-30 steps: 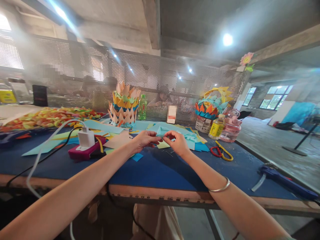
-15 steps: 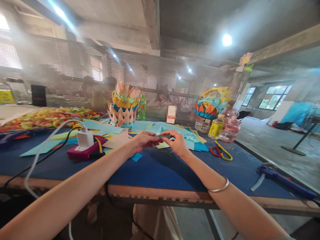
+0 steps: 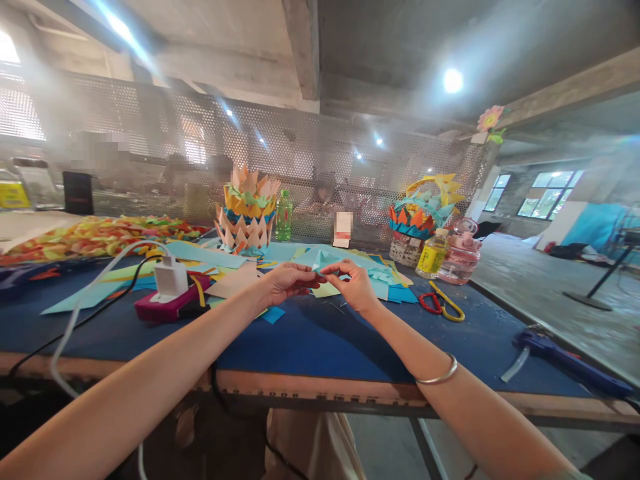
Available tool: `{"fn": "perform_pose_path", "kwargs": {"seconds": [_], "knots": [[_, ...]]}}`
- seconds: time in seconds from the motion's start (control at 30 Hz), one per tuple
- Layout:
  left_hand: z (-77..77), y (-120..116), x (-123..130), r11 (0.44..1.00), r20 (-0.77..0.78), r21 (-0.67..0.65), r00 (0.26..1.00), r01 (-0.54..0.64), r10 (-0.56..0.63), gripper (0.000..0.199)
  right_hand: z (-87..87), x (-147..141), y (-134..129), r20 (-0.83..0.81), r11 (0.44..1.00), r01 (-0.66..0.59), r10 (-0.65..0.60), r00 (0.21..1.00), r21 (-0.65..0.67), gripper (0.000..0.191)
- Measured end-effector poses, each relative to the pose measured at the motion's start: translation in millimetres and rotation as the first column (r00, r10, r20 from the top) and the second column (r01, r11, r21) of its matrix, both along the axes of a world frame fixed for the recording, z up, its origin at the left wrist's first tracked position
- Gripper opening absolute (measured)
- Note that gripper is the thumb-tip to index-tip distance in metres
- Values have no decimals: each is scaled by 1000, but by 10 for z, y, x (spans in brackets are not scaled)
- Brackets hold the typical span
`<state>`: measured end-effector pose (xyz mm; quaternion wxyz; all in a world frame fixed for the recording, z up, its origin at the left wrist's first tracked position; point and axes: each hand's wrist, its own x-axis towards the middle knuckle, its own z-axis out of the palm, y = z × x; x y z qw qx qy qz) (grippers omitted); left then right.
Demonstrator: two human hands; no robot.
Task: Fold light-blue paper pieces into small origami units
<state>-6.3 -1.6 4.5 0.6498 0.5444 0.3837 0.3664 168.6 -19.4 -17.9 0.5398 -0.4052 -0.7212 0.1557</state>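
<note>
A small folded light-blue paper piece is pinched between my two hands above the middle of the blue table. My left hand holds its left side, fingers closed on it. On the other side, my right hand grips the lower right edge between thumb and fingers. Behind and around my hands lie light-blue sheets and a darker blue sheet. The lower part of the folded piece is hidden by my fingertips.
Red-and-yellow scissors and a blue glue gun lie at the right. Folded-paper baskets stand at the back, bottles at back right. A magenta power strip with cables sits left, beside a petal pile.
My right fingertips have shifted slightly on the folded paper. Otherwise both hands stay in nearly the same place.
</note>
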Motion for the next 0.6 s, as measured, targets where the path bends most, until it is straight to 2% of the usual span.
{"fn": "perform_pose_path", "kwargs": {"seconds": [0.17, 0.6], "knots": [[17, -14, 15, 999, 25, -32, 1000, -17, 18, 4, 22, -6, -22, 15, 1000, -9, 9, 1000, -9, 12], [9, -14, 25, 996, 71, -81, 997, -25, 31, 9, 38, -9, -40, 60, 1000, 4, -3, 998, -11, 11]]}}
